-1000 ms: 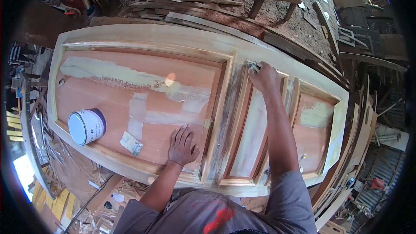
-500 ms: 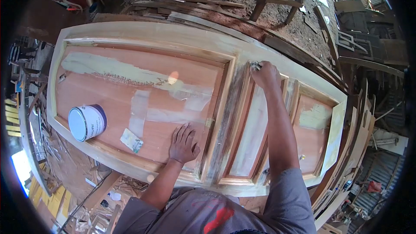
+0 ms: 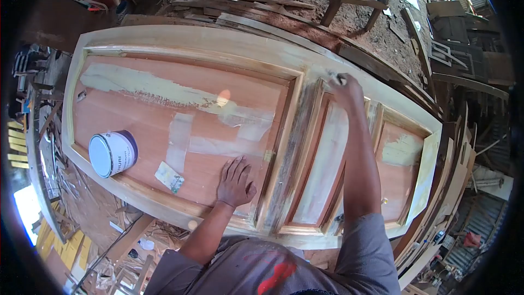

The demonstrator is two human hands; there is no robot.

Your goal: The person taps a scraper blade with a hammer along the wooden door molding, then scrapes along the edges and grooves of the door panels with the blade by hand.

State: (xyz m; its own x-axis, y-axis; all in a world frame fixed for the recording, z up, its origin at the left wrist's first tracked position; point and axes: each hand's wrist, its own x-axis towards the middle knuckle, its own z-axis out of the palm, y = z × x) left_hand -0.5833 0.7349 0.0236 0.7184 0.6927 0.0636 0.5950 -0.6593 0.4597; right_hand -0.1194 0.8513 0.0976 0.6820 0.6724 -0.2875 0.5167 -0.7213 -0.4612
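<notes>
A wooden panelled door [image 3: 185, 35] lies flat in front of me, with pale filler smeared over its reddish panels. My left hand [image 3: 236, 183] rests on the large panel with its fingers spread, holding nothing. At the far rail, above the narrow middle panel [image 3: 319, 164], my right hand [image 3: 345, 87] is closed on a small greyish thing whose kind I cannot make out. On the large panel stands a white paint can [image 3: 113, 154], left of my left hand. Between them lies a small paint-stained card or sheet [image 3: 170, 177].
Boards and planks [image 3: 262, 27] lie along the door's far side. A loose pale strip [image 3: 423, 177] sits over its right end. Wooden trestle legs [image 3: 360, 3] stand at the back. Yellow wood pieces [image 3: 68, 254] are low on the left, among scraps on the ground.
My right hand has moved slightly right and away from me, off the middle panel's corner onto the far rail. My left hand stays on the large panel. The view has shifted a little.
</notes>
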